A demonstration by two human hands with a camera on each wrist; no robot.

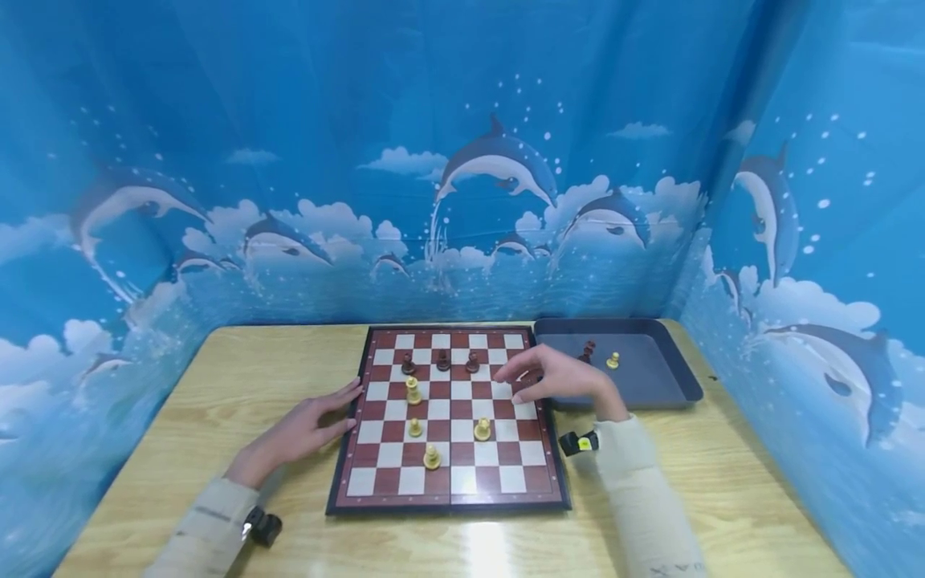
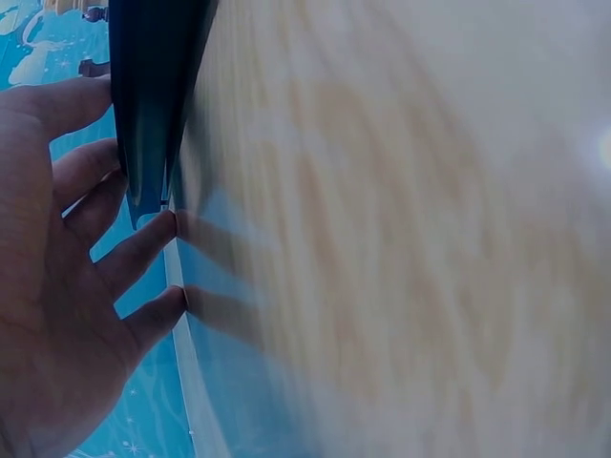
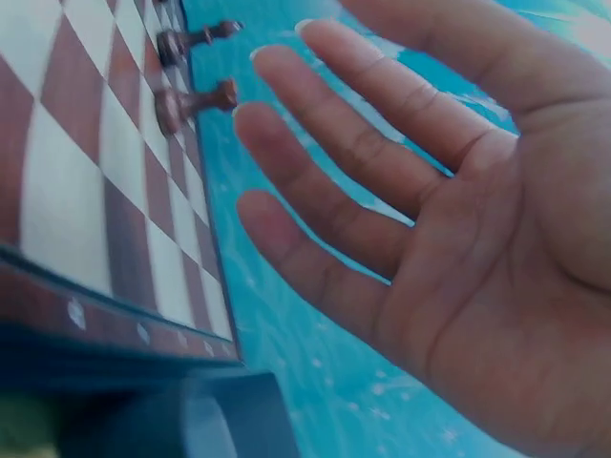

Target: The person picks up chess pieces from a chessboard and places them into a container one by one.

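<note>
A brown-and-white chessboard (image 1: pixel 462 478) lies on the table, its frame raised above the wood. My left hand (image 1: pixel 311 429) rests at the board's left edge, fingers extended; in the left wrist view its thumb and fingertips are at the dark side of the board (image 2: pixel 153 105). Over the right part of the board hovers my right hand (image 1: pixel 552 373), fingers loosely bent and holding nothing. Three dark chess pieces, one of them a dark piece (image 1: pixel 473 361) closest to this hand, stand in a far row. Gold pieces, including a tall one (image 1: pixel 413 391) and a pawn (image 1: pixel 432 457), stand nearer.
A dark grey tray (image 1: pixel 679 377) stands against the board's right side, partly behind my right hand. In it are a dark chess piece (image 1: pixel 588 351) and a gold pawn (image 1: pixel 613 360). Behind the wooden table (image 1: pixel 289 530) hangs a blue dolphin curtain (image 1: pixel 347 160), which also closes the right side.
</note>
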